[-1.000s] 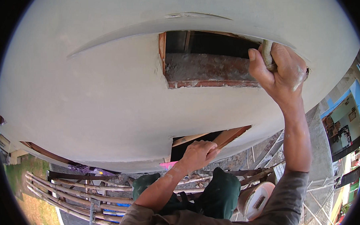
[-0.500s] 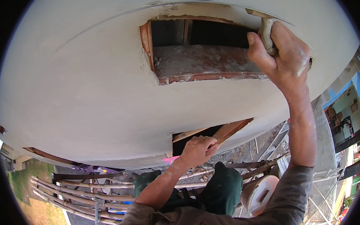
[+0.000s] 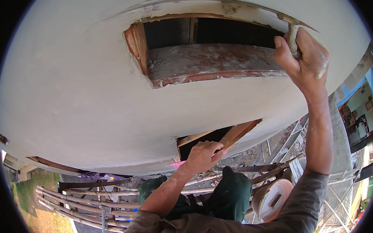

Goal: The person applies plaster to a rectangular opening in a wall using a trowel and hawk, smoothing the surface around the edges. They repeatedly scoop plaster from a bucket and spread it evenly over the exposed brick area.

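Note:
My right hand, raised at the upper right, is closed around the plaster-crusted handle of a plastering trowel. The trowel's long thin blade is seen nearly edge-on, lying along the pale plastered wall above the upper window opening. White plaster smears mark the back of this hand. Lower down, my left hand has its fingers curled over the wooden frame of a smaller opening in the wall; the fingertips are partly hidden.
Bamboo poles form a platform at lower left. A round plaster-stained bucket stands beside my right knee. Metal scaffold bars cross at lower right. Something pink shows below the small opening. A doorway lies at far right.
My right hand has moved to the right with the trowel, and the blade has slid along above the upper opening. My left hand stays on the frame. The view has shifted slightly.

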The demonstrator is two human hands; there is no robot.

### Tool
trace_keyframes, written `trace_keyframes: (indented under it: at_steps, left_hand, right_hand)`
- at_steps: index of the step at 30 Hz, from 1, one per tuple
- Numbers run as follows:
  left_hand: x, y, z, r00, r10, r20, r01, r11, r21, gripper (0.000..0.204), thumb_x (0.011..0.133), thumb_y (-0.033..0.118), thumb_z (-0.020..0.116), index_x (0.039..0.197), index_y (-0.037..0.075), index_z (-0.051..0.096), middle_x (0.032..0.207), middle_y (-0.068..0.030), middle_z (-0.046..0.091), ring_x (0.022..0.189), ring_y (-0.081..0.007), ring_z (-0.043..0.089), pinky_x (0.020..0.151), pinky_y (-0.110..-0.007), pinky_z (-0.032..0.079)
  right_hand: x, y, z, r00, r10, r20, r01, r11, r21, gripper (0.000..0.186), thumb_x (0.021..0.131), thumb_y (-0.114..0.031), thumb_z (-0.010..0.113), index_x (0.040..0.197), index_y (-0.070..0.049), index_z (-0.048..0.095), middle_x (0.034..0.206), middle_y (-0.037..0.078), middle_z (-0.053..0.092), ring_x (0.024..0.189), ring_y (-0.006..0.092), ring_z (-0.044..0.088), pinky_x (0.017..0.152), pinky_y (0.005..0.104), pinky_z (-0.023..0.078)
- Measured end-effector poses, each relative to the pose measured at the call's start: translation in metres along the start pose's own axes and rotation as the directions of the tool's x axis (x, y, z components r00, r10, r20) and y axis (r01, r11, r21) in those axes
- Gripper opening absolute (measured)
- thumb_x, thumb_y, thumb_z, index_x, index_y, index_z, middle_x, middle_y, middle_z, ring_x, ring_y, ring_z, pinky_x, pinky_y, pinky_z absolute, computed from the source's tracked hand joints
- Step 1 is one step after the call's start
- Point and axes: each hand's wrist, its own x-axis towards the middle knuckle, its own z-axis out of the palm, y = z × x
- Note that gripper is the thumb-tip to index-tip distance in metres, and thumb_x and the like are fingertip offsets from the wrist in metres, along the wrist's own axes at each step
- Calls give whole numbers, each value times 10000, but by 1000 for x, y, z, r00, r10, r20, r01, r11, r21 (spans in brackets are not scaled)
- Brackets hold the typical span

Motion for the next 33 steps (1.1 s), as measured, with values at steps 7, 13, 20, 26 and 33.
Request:
trace_keyframes:
  at_steps: [7, 13, 20, 26, 33]
  left_hand:
    - [-1, -5, 8, 999, 48, 6, -48, 996, 71, 245, 897, 279, 662, 1015, 64, 665, 966, -114, 706, 884, -309, 670, 789, -412, 523]
    - [2, -7, 12, 999, 42, 3, -42, 997, 58, 243, 901, 275, 655, 1013, 60, 670, 970, -116, 708, 889, -306, 670, 792, -413, 525]
    - [0, -9, 12, 999, 47, -3, -47, 998, 48, 260, 908, 282, 647, 1029, 53, 666, 982, -117, 707, 895, -307, 669, 807, -412, 521]
    - [1, -9, 15, 983, 135, -123, -132, 991, 34, 210, 883, 265, 664, 960, 70, 660, 777, -108, 661, 730, -297, 654, 720, -413, 511]
    - [3, -10, 16, 998, 60, -24, -59, 997, 47, 242, 896, 272, 663, 995, 51, 662, 894, -114, 688, 832, -299, 666, 779, -408, 513]
  right_hand:
    - [-22, 2, -14, 992, -127, 23, 126, 992, 10, 314, 648, -150, 760, 634, -42, 465, 571, 74, 432, 485, 239, 445, 453, 336, 383]
    - [-7, -2, -2, 995, -92, -29, 93, 995, 33, 322, 624, -146, 770, 616, -47, 463, 575, 74, 436, 480, 253, 455, 447, 346, 389]
    - [5, -12, 3, 997, -61, -42, 61, 998, -5, 310, 704, -188, 773, 618, -58, 504, 588, 71, 476, 485, 255, 499, 457, 341, 413]
    - [7, -9, 4, 994, -93, -52, 90, 994, -55, 302, 721, -215, 770, 636, -66, 522, 604, 70, 493, 499, 266, 509, 466, 345, 424]
    - [4, 9, -2, 989, -143, -41, 140, 987, -78, 292, 739, -221, 767, 659, -72, 528, 618, 73, 504, 513, 270, 522, 480, 349, 435]
